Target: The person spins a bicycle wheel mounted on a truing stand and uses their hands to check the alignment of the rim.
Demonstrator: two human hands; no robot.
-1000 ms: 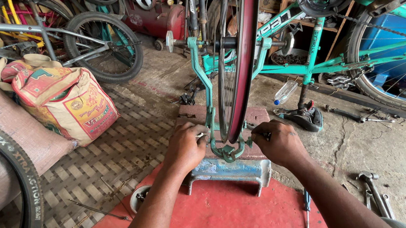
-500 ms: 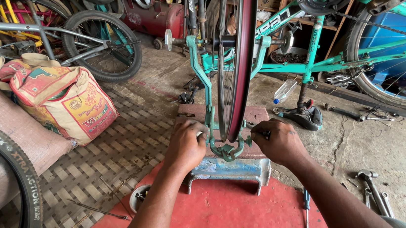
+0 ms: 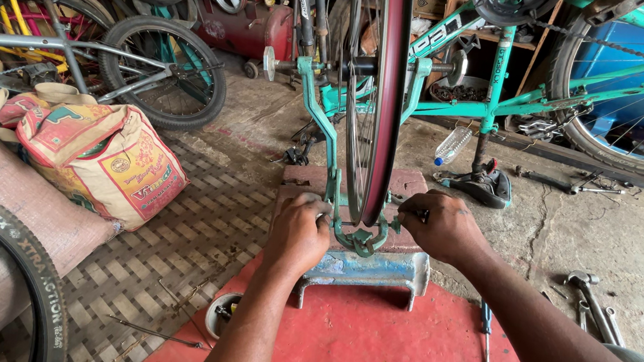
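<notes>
Both hands work low at the foot of a green wheel-truing stand (image 3: 320, 118) in a cluttered bicycle workshop. Moving from the left: a black knobbly tyre (image 3: 30, 271) curves across the corner, and behind it slumps a printed woven sack (image 3: 96, 159), soft and creased, on a chequered mat (image 3: 172, 269). A small bicycle (image 3: 113, 66) lies beyond it. The left hand (image 3: 299, 232) is clenched around the stand's left arm near its base. Between the hands a bicycle wheel (image 3: 378, 92) stands upright in the stand, its rim dark red, its thin steel spokes shiny. The stand rests on a chipped blue metal stool (image 3: 364, 270), which sits on a worn red board (image 3: 369, 343). The right hand (image 3: 443, 226) is closed in a pinch on a small dark knob at the stand's right side. The wheel is already mounted; adjustment appears to be under way, not finished. Further right a screwdriver (image 3: 486, 334) lies on the board, a turquoise bicycle frame (image 3: 505, 80) stands behind, and wrenches (image 3: 593, 305) lie scattered on cracked concrete.
</notes>
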